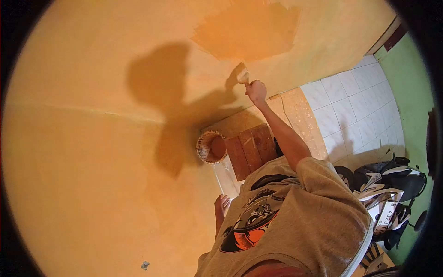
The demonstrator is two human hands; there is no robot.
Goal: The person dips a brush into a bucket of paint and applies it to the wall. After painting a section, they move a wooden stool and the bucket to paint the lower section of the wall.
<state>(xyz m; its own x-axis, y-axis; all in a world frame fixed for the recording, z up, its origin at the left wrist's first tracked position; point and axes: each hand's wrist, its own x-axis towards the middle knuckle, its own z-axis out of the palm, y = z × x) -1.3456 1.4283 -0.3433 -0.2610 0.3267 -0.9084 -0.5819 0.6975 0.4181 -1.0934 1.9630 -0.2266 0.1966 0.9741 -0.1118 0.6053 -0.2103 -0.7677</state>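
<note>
The right hand (256, 92) has its grip closed around the handle of a paintbrush (243, 75), held out at the far side of the scene, bristles toward the orange wall (92, 194). Whether the bristles touch the wall is hard to tell; they sit just nearer than a darker orange patch (249, 32). If the brush is overloaded, paint could run down the handle and make it slippery, or drip on the speckled tan strip (297, 108) and the white tiles (341, 97) to the right.

The left hand (222, 202) is low beside the wall, fingers partly bent; I cannot tell whether its grip holds anything.

Between the two hands, an uncovered, paint-crusted bucket (211, 147) stands close to the wall, just left of a wooden stool (251, 150). A careless step or a knock of the stool could tip it and spill the contents.

On the near right, a motorbike (392, 177) appears uncovered, so a sharp flick could spatter it. Its plate (387, 216), seen sideways, reads "B 4323 TV", possibly with more after it; the smaller characters beneath are unclear. The grey shirt (318, 217) bears a skull-like print with orange areas; I can read no words there.
</note>
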